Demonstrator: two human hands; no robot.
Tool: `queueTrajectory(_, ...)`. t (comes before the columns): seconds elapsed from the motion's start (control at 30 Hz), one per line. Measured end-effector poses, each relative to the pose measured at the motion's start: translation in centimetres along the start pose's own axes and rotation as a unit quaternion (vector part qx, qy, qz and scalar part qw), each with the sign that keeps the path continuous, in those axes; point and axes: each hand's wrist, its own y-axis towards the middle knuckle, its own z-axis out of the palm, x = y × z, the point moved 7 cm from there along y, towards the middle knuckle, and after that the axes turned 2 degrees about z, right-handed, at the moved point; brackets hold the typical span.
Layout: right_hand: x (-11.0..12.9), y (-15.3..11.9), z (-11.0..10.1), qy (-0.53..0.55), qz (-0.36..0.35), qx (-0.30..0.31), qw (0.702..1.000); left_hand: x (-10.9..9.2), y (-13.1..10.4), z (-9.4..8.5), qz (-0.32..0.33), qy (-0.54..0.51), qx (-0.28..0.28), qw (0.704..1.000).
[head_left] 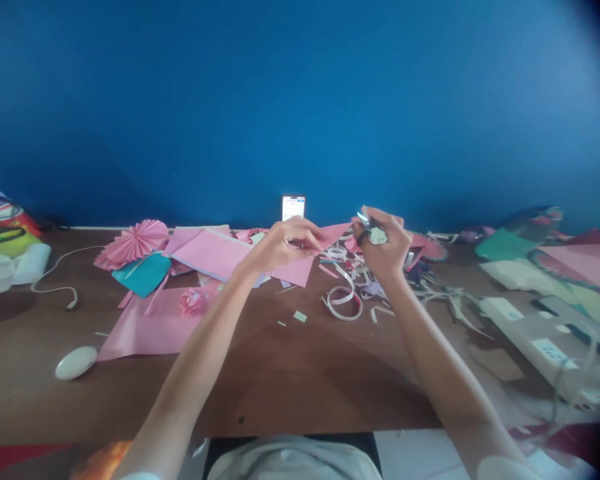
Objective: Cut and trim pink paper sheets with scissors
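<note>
Your left hand (293,241) pinches the small folded pink paper piece (334,235) above the brown wooden surface (300,373), presumably to steady its edge for the silver-bladed scissors (364,219) gripped in your right hand (384,247), while curled white paper strips (344,303) clutter the area beneath.

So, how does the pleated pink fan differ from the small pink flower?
The fan is larger than the flower. The fan has long, straight pleats; the flower has short, ruffled folds. The fan lies beside the teal piece, while the flower rests on a pink sheet. Both are pink and look like paper.
</note>
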Motion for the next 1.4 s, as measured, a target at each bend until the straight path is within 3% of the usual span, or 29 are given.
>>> queueTrajectory(0.27,0.3,-0.2,-0.1,0.009,-0.027,-0.015,0.999,0.7,0.0,0.1,0.010,0.042,0.007,0.999)
queueTrajectory(0.47,0.3,-0.1,0.2,0.005,-0.036,-0.010,0.999,0.4,0.1,-0.4,-0.002,0.023,-0.035,0.999)
queueTrajectory(0.7,1.2,-0.5,1.1,-0.028,-0.118,0.064,0.991,0.8,-0.3,-1.4,-0.019,0.035,-0.117,0.992)
queueTrajectory(0.93,2.1,-0.3,1.8,-0.077,-0.154,0.197,0.965,1.9,-0.7,-2.6,-0.064,0.049,-0.161,0.984)
queueTrajectory(1.4,2.9,-0.5,2.5,-0.103,-0.190,0.314,0.925,2.8,-0.4,-2.3,-0.095,0.003,-0.105,0.990)
